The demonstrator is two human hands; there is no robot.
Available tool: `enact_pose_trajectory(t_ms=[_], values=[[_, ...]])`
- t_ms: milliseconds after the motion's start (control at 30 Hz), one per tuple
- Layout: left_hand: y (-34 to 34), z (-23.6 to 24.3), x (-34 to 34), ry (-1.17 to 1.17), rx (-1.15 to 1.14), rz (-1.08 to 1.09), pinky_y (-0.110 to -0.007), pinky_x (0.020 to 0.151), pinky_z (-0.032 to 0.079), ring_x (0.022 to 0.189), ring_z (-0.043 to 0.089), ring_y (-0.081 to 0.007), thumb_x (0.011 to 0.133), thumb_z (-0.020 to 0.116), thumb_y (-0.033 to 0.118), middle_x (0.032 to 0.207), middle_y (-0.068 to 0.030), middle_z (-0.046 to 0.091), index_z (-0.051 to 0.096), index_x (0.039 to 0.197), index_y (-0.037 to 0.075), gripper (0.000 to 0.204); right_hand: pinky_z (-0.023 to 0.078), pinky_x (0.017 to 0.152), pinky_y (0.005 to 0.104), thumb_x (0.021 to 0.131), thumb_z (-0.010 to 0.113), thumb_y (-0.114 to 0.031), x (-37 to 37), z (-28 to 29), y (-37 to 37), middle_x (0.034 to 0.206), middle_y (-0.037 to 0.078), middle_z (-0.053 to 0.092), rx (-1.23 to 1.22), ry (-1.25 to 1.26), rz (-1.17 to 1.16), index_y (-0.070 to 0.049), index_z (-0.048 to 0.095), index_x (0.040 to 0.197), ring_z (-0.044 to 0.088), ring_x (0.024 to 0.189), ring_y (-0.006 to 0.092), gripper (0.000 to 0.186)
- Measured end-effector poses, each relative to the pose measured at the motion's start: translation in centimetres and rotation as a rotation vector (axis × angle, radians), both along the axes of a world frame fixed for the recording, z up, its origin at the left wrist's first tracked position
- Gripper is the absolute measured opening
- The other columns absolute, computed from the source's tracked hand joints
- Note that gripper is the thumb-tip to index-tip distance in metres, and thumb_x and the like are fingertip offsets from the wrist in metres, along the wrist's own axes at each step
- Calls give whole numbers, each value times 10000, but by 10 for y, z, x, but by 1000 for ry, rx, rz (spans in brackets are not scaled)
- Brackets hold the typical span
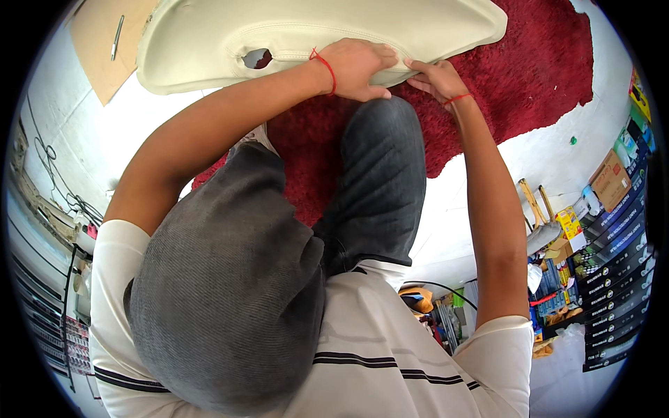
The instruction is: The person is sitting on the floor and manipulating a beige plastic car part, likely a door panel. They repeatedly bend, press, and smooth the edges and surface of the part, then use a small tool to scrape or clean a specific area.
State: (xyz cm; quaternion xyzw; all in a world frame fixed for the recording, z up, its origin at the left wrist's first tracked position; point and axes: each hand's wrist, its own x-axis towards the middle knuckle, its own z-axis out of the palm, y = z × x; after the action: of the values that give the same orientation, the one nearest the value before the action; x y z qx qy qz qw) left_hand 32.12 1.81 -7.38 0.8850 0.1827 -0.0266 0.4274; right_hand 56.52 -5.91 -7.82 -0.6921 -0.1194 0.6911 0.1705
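Note:
A cream leather-like padded panel (334, 24), curved and stitched, lies across the far side in front of me. It looks like a car door trim panel, with an oval hole (257, 58) in its left part. My left hand (359, 68) rests flat on its near edge, fingers stretched to the right and thumb pointing toward my knee. Close beside it, my right hand (437, 79) grips the same edge, its thumb on top and the fingers curled below. The panel's underside is hidden. Each wrist wears a red string.
Beneath the panel spreads a red shaggy rug (543, 70) on the pale floor. A brown board (104, 52) with a silver pen (118, 37) lies at far left. Cables (63, 188) run along the left. Dark boxes (613, 292), a carton (610, 181) and tools crowd the right.

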Motion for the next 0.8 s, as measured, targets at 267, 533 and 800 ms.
enact_pose_trajectory(t_ms=[267, 533, 800], values=[[-7, -9, 13, -74, 64, -6, -441, 1133, 478, 1377, 559, -331, 904, 735, 401, 1503, -151, 583, 572, 1452, 55, 668, 589, 1009, 365, 946, 785, -249, 3, -20, -13, 1230, 143, 688, 45, -35, 1, 84, 616, 1329, 686, 1108, 227, 534], [-24, -19, 27, -167, 255, 175, -403, 993, 564, 1220, 671, -300, 934, 666, 217, 1336, -141, 688, 682, 1194, 16, 328, 571, 883, 302, 947, 811, -239, 2, -41, -54, 1148, 104, 714, 362, -112, -65, 43, 645, 1201, 672, 1035, 145, 414], [-23, 4, 30, -114, 208, 308, -429, 764, 591, 911, 723, -319, 867, 742, 246, 1079, -95, 742, 703, 1040, 71, 249, 543, 914, 288, 984, 747, -101, -44, -4, -44, 1166, 113, 732, 580, 24, -401, 41, 634, 1237, 687, 1043, 146, 311]])
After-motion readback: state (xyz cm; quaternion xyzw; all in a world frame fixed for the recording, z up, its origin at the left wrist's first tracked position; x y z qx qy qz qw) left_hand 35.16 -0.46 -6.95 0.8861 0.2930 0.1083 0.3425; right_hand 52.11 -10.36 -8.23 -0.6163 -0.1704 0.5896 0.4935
